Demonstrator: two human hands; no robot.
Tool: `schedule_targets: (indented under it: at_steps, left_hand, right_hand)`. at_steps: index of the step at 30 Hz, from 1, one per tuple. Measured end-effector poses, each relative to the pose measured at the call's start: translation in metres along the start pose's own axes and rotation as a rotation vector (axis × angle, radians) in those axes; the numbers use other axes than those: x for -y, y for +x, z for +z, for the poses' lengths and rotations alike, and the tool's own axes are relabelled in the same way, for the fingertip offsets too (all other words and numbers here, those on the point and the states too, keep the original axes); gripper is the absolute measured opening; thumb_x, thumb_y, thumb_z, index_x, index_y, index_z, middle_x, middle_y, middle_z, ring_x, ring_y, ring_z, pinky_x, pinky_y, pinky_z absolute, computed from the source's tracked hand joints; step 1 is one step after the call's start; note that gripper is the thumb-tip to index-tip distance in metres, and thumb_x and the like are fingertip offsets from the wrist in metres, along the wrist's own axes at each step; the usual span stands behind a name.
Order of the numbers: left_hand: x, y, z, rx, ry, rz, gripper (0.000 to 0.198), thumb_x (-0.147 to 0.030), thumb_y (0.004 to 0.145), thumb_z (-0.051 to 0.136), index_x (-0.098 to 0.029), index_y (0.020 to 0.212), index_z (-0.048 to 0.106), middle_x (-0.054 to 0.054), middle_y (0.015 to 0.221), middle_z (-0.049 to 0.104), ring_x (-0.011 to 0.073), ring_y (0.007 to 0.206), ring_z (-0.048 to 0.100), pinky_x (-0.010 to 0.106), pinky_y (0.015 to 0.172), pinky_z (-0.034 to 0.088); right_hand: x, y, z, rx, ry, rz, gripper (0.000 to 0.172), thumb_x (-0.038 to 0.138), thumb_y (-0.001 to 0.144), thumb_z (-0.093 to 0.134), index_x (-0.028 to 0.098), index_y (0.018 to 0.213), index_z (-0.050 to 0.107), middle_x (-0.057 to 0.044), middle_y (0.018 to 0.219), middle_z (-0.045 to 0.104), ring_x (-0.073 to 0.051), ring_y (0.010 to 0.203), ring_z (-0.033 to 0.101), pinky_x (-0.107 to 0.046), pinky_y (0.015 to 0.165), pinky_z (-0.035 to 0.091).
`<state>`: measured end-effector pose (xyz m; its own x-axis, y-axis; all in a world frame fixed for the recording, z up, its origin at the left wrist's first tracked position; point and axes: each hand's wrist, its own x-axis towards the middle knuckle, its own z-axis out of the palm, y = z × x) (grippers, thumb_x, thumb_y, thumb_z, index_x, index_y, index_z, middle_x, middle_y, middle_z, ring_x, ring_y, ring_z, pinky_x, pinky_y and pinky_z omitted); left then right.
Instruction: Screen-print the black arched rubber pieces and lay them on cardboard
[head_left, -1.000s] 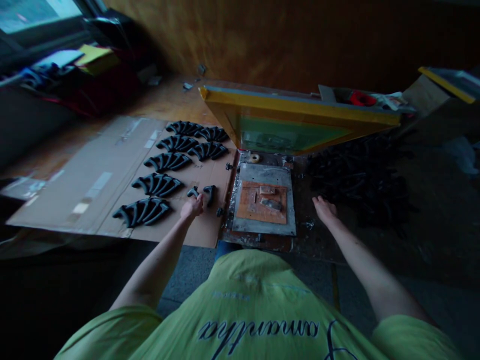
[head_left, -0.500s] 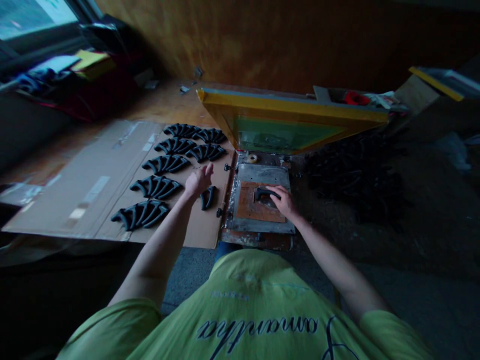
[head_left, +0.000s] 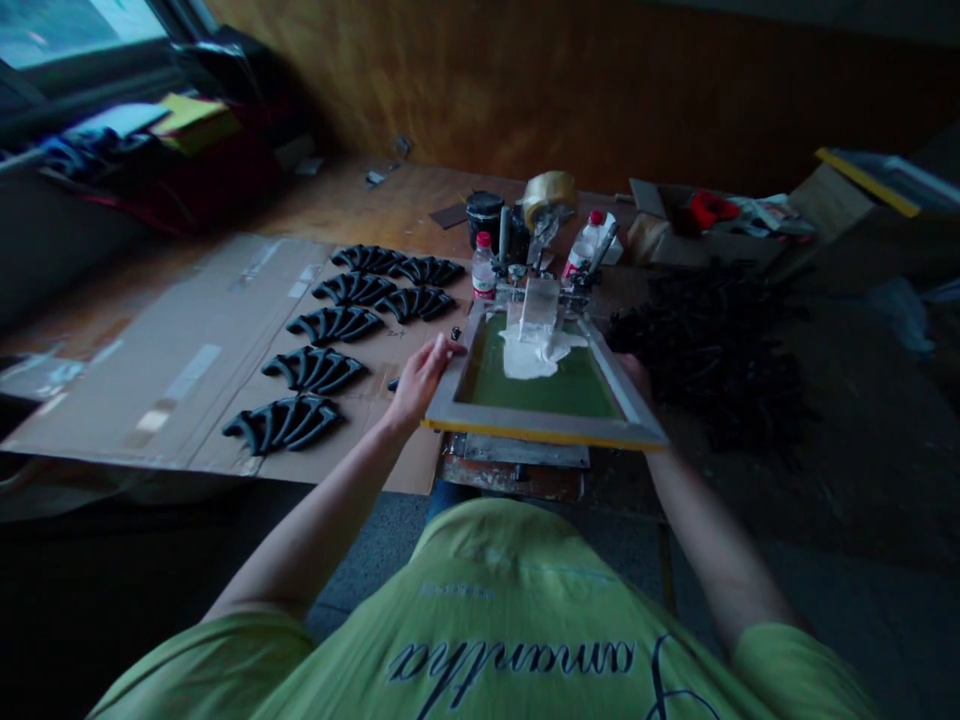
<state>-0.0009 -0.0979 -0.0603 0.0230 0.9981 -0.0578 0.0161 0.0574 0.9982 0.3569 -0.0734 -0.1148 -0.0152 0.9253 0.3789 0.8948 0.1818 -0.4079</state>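
A screen-printing frame (head_left: pixel 544 425) with a green mesh tilts low over the metal base plate (head_left: pixel 525 449), its front edge raised above it. White ink (head_left: pixel 525 362) lies on the mesh, under a pale squeegee (head_left: pixel 538 305). My left hand (head_left: pixel 420 385) grips the frame's left side, fingers at the rim. At the right side is my right hand (head_left: pixel 636 372), partly hidden by the frame, closed on its edge. Curved black handles (head_left: pixel 311 370) lie in fanned groups on cardboard left of my left hand. The handle under the frame is hidden.
Behind the frame stand two red-capped bottles (head_left: pixel 484 268), a black tub (head_left: pixel 484 212) and a roll of tape (head_left: pixel 550 195). A dark heap of handles (head_left: pixel 720 350) lies to the right. A cardboard box (head_left: pixel 667 235) sits at the back right.
The frame has swung down from upright toward the base, baring the bottles behind. My right hand has left the black handle on the plate; both hands now hold the frame's sides.
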Motion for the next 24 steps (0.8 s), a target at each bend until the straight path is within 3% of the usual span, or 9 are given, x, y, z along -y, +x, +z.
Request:
schedule_targets:
  at_steps: [4, 6, 8, 11, 13, 17, 19, 21, 24]
  left_hand:
    - [0.068, -0.022, -0.001, 0.02, 0.116, -0.181, 0.062, -0.053, 0.079, 0.07, -0.019, 0.131, 0.062, 0.001, 0.076, 0.067, 0.014, 0.062, 0.058, 0.022, 0.052, 0.042]
    - [0.092, -0.023, 0.002, 0.004, 0.155, -0.227, 0.071, -0.047, 0.078, 0.072, -0.021, 0.141, 0.054, 0.001, 0.079, 0.068, 0.0147, 0.064, 0.06, 0.022, 0.055, 0.044]
    - [0.107, -0.019, 0.004, -0.014, 0.177, -0.248, 0.072, -0.045, 0.078, 0.072, -0.021, 0.143, 0.052, 0.001, 0.081, 0.068, 0.015, 0.067, 0.061, 0.023, 0.058, 0.046]
    - [0.116, -0.012, 0.004, -0.019, 0.155, -0.278, 0.068, -0.046, 0.077, 0.073, -0.021, 0.138, 0.056, 0.002, 0.084, 0.07, 0.0164, 0.071, 0.064, 0.024, 0.062, 0.049]
    - [0.118, -0.01, 0.003, -0.007, 0.124, -0.305, 0.066, -0.047, 0.075, 0.075, -0.02, 0.133, 0.059, 0.003, 0.085, 0.071, 0.0171, 0.072, 0.065, 0.025, 0.063, 0.05]
    - [0.117, -0.01, 0.003, 0.007, 0.073, -0.316, 0.062, -0.048, 0.076, 0.074, -0.02, 0.129, 0.061, 0.004, 0.086, 0.072, 0.0173, 0.073, 0.066, 0.025, 0.062, 0.051]
    - [0.116, -0.011, 0.003, 0.013, 0.066, -0.304, 0.059, -0.049, 0.076, 0.074, -0.019, 0.126, 0.062, 0.005, 0.088, 0.072, 0.0178, 0.075, 0.066, 0.025, 0.063, 0.051]
    - [0.115, -0.011, 0.003, 0.017, 0.074, -0.298, 0.059, -0.05, 0.076, 0.074, -0.018, 0.125, 0.063, 0.006, 0.09, 0.072, 0.018, 0.077, 0.067, 0.025, 0.064, 0.052]
    - [0.114, -0.012, 0.002, 0.02, 0.083, -0.303, 0.062, -0.051, 0.076, 0.074, -0.018, 0.127, 0.062, 0.006, 0.09, 0.072, 0.0174, 0.074, 0.066, 0.024, 0.062, 0.05]
  right_hand:
    - [0.022, 0.041, -0.003, -0.106, 0.016, -0.047, 0.049, 0.032, 0.085, 0.07, 0.014, 0.13, 0.064, -0.014, 0.119, 0.065, -0.021, 0.091, 0.066, -0.036, 0.085, 0.055]
    - [0.05, 0.053, 0.009, -0.035, -0.015, -0.164, 0.063, 0.03, 0.075, 0.081, 0.017, 0.133, 0.06, -0.015, 0.13, 0.059, -0.026, 0.107, 0.062, -0.041, 0.093, 0.053]
    - [0.077, 0.054, 0.024, 0.12, -0.081, -0.242, 0.051, 0.027, 0.074, 0.083, 0.018, 0.121, 0.066, -0.014, 0.121, 0.063, -0.028, 0.109, 0.06, -0.042, 0.094, 0.051]
    - [0.097, 0.036, 0.038, 0.358, -0.158, -0.269, 0.018, 0.022, 0.081, 0.076, 0.016, 0.097, 0.07, -0.012, 0.101, 0.069, -0.027, 0.099, 0.062, -0.038, 0.088, 0.05]
    - [0.098, 0.016, 0.039, 0.436, -0.167, -0.315, 0.007, 0.018, 0.086, 0.067, 0.017, 0.092, 0.07, -0.011, 0.097, 0.071, -0.026, 0.096, 0.063, -0.036, 0.085, 0.048]
    - [0.085, -0.009, 0.022, 0.552, -0.094, -0.53, 0.022, 0.006, 0.084, 0.057, 0.019, 0.094, 0.071, -0.007, 0.096, 0.073, -0.023, 0.096, 0.064, -0.032, 0.082, 0.046]
    - [0.082, -0.007, 0.014, 0.628, -0.064, -0.572, 0.016, 0.009, 0.082, 0.064, 0.021, 0.09, 0.071, -0.005, 0.093, 0.073, -0.022, 0.093, 0.064, -0.03, 0.08, 0.045]
    - [0.083, -0.002, 0.012, 0.629, -0.068, -0.517, 0.004, 0.02, 0.081, 0.071, 0.022, 0.085, 0.071, -0.003, 0.089, 0.072, -0.022, 0.088, 0.065, -0.029, 0.075, 0.044]
    - [0.088, -0.005, 0.019, 0.484, -0.093, -0.417, 0.006, 0.021, 0.086, 0.066, 0.022, 0.09, 0.071, -0.006, 0.092, 0.072, -0.022, 0.091, 0.065, -0.03, 0.076, 0.045]
